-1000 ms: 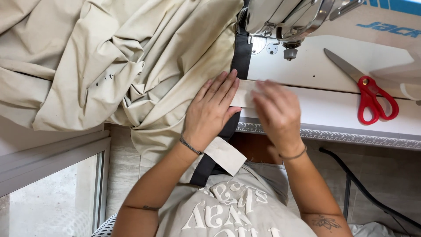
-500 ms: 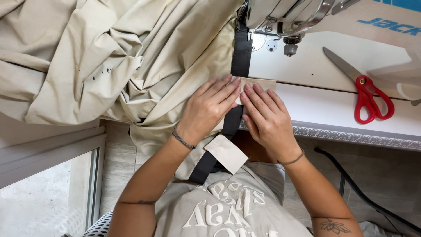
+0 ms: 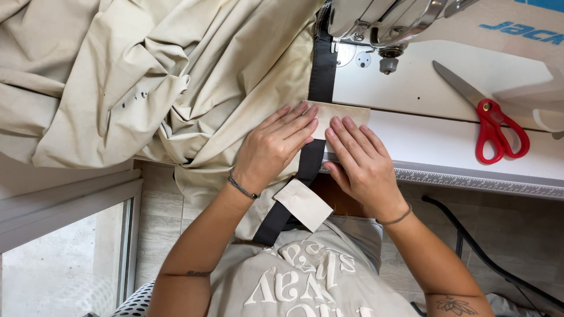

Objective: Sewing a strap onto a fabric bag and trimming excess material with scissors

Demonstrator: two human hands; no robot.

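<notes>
Both hands flat, fingers stretched out, nothing gripped. Left hand (image 3: 276, 147) presses beige fabric (image 3: 176, 88) beside black strap (image 3: 320, 76); right hand (image 3: 361, 164) lies just right of strap, fingertips on small beige patch (image 3: 343, 113). Patch partly covered by fingers. Strap runs up under sewing machine head (image 3: 382, 23), top end hidden; needle hard to make out. Second beige patch (image 3: 304, 204) hangs lower on strap, off white worktop (image 3: 440, 147). Red scissors (image 3: 490, 123) well right of strap. Fabric cut off at frame edge.
</notes>
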